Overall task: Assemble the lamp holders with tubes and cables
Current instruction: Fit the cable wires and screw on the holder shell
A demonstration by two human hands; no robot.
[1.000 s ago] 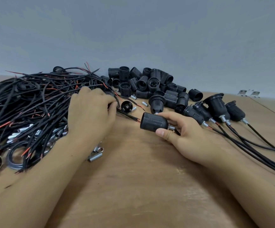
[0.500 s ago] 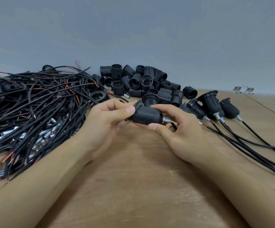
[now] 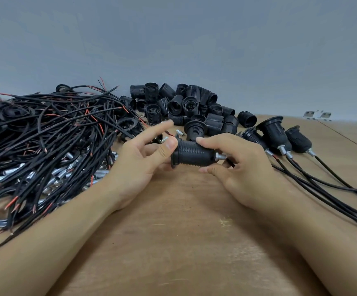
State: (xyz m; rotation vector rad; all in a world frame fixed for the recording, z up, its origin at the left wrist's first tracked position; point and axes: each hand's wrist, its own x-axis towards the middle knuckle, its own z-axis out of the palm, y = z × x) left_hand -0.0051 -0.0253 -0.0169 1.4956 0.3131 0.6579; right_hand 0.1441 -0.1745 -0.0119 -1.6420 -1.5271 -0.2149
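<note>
Where my right hand [image 3: 235, 167] wraps lamp holder [image 3: 192, 154], cable behind metal tube [image 3: 221, 157] mostly hidden by fingers. Holder held above table [image 3: 173, 242], centre. My left hand [image 3: 139, 161] pinches its flanged end, thumb on rim, forefinger raised. Cable pile [image 3: 45, 135] left covers loose tubes; pile runs off frame.

both hands [image 3: 240, 167] gripping lamp holder [image 3: 193, 155], wooden table [image 3: 173, 242]

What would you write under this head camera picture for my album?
Two hands, left hand and right hand, hold a black lamp holder above a wooden table.
</note>
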